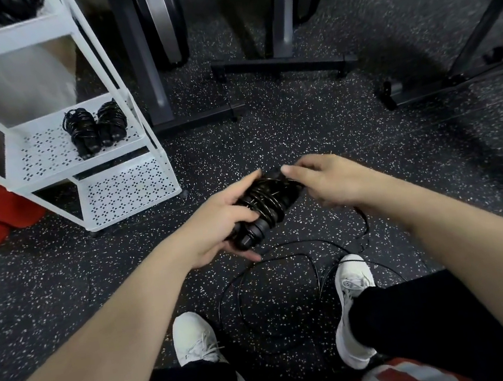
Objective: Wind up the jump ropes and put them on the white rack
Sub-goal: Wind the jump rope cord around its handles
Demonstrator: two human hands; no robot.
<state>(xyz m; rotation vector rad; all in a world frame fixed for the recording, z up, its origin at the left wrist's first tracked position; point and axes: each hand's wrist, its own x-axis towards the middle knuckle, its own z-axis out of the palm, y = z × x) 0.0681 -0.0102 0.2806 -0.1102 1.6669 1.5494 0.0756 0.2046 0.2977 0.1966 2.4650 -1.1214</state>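
Black loose cord (287, 269) is seen trailing on the speckled floor (366, 142) between white shoes (352, 286). Above, the wound jump rope (263, 203) is gripped by the left hand (216, 224) and pinched by the right hand (329, 179). Farther off, two bundles (94, 128) are lying on the white rack (77, 153).

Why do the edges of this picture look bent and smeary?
Head view: the wide-angle lens bows the white rack and stretches both forearms. The right hand and the dark frame at far right are motion-blurred, while the wound jump rope in the left hand stays fairly sharp. Soft shadows fall on the speckled floor.
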